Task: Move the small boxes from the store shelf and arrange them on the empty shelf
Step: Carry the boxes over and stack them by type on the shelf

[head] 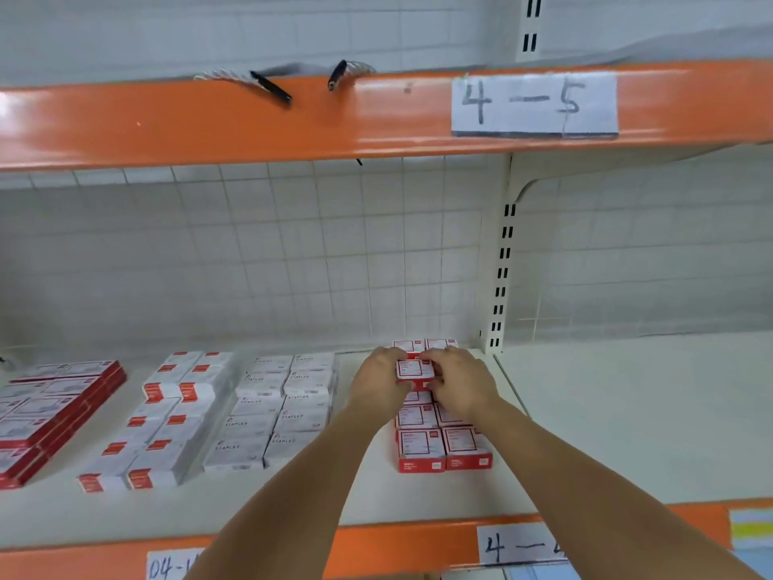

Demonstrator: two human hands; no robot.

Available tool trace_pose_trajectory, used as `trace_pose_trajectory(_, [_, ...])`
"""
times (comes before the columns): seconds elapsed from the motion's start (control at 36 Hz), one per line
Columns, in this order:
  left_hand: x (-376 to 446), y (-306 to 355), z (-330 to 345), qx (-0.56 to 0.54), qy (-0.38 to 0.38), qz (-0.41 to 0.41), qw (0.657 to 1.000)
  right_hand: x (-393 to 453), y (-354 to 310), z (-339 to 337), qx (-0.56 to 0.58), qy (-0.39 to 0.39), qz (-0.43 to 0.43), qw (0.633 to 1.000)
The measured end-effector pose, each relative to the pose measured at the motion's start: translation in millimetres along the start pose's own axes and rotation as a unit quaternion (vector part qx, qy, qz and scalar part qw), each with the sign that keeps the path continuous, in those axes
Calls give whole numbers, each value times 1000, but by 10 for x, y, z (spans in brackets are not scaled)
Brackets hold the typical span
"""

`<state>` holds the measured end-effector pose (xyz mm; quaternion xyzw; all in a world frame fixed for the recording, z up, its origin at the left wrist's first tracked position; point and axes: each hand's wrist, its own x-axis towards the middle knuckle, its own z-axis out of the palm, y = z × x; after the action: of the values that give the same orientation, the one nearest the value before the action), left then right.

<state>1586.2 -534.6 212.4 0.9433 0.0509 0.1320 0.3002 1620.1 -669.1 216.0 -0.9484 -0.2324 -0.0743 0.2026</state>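
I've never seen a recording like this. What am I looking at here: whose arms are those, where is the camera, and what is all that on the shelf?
There is no machine here: a person wears a wide-angle camera on the head, so this one picture looks forward and down along their own bare arms.

The left hand and right hand together grip one small red-and-white box, holding it from both sides above a two-wide row of the same red boxes on the white shelf.

Further left on that shelf lie other groups: grey-white staple boxes, white boxes with red ends, and flatter red-edged boxes at the far left.

The orange strip above carries a handwritten label, 4-5; the orange front edge below carries a label too, partly hidden by the right arm.
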Motion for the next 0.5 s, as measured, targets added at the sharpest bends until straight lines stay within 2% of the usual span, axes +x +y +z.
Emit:
trace_pose_trajectory(0.33, [147, -107, 48, 27, 20, 24, 999, 139, 18, 80, -39, 34, -4, 999])
trace_pose_trajectory(0.5, [116, 33, 41, 88, 44, 94, 991, 12, 92, -69, -73, 63, -14, 995])
